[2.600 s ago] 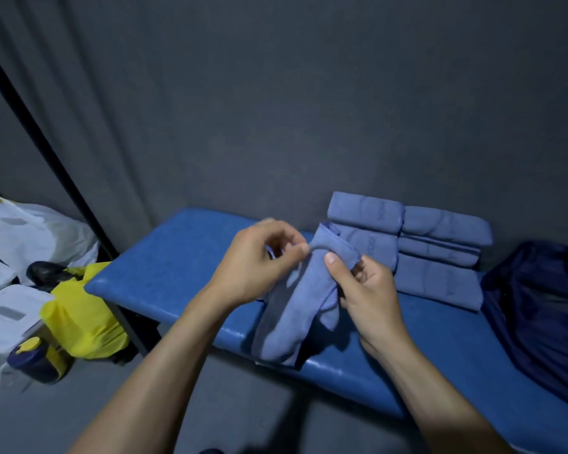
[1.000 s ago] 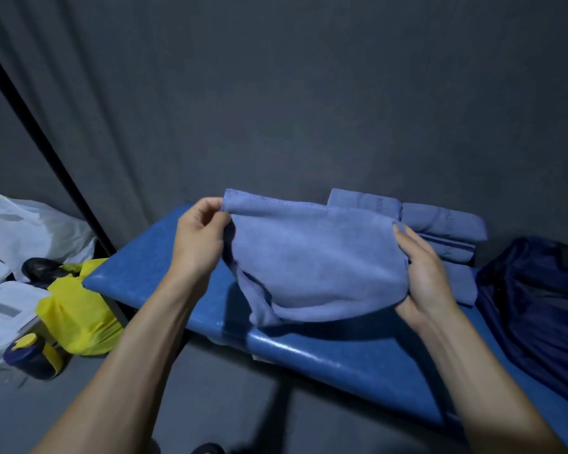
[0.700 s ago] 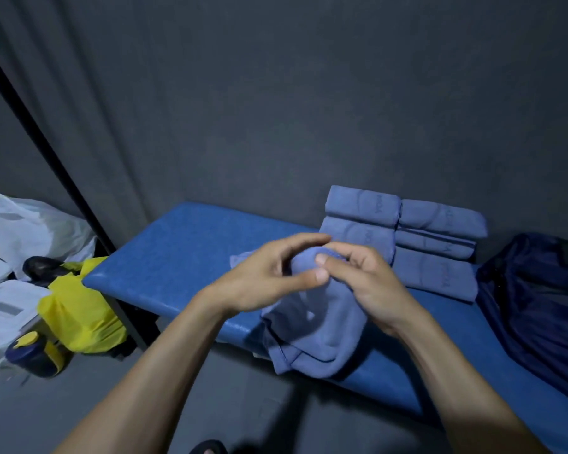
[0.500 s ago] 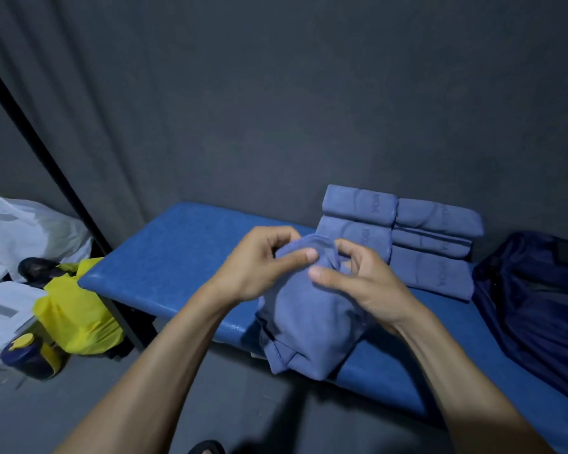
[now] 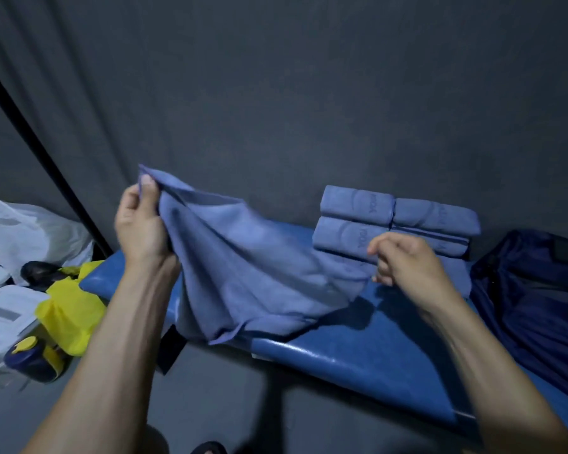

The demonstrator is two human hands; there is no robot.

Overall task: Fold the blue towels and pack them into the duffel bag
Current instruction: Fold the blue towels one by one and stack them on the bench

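Blue bench (image 5: pixel 358 358) against a grey curtain (image 5: pixel 309 93). Folded towels (image 5: pixel 391 221) stacked at the back, partly hidden behind the right hand (image 5: pixel 407 267). Dark bag (image 5: pixel 532 290) just right of them. Yellow bag (image 5: pixel 69 309) and bottle (image 5: pixel 33 358) down on the left. Open towel (image 5: pixel 253 270) stretched between both hands: left hand (image 5: pixel 141 224) pinching the high corner, right hand pinching the low edge.

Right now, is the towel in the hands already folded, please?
No, the towel hangs spread open between the left hand and right hand.
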